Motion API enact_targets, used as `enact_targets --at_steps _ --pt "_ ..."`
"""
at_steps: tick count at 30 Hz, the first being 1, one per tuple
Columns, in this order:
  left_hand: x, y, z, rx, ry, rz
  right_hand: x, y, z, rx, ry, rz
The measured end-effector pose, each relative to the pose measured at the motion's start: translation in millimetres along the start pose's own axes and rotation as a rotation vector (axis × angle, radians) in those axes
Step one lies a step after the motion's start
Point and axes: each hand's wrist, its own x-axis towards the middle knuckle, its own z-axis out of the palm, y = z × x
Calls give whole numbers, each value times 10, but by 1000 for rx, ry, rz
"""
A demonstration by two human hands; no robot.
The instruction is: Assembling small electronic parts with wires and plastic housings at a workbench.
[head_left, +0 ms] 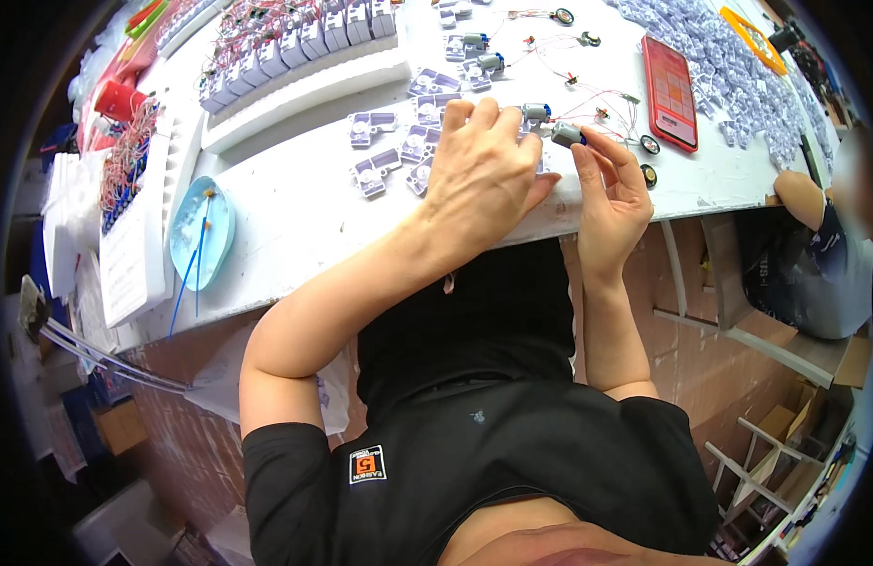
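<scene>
My right hand [614, 193] pinches a small silver and black motor [566, 135] between thumb and fingers. Thin red wires run from beside it toward a small round speaker [649, 144]. Close by on the left, my left hand [482, 179] is bent over the table with curled fingers and the thumb apart. Its fingertips are hidden, so what it grips cannot be made out. Several light grey plastic housings [371, 174] lie around and beneath that hand. Another motor [535, 111] lies just beyond its fingers, and one more motor [491, 61] sits in a housing further back.
A red-cased phone [670, 94] lies at the right, beside a large heap of grey plastic parts [738, 80]. White foam trays [309, 99] carry rows of wired units at the back left. Nearer stands a blue dish [219, 212] with thin blue sticks. Another person's arm [800, 198] rests at the right edge.
</scene>
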Motion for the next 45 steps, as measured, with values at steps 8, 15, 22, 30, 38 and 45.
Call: enact_targets --at_steps 8,15,22,30,38,45 --pt "-158 -83 -214 -268 -258 -47 18 -13 0 -10 -16 -12" --pt "-212 -265 -233 -546 -205 -20 34 -16 -10 -58 -65 -42" --pt "-306 -181 -215 -360 -79 -130 66 -75 -47 -206 -284 -120" --pt "-311 -267 -192 -481 -132 -139 100 -91 -71 -314 -404 -77" --pt "-333 -293 -171 -484 -135 -131 182 -61 -137 -495 -503 -339" --pt "-329 -292 -180 -444 -131 -125 237 -195 -132 -737 -520 -520"
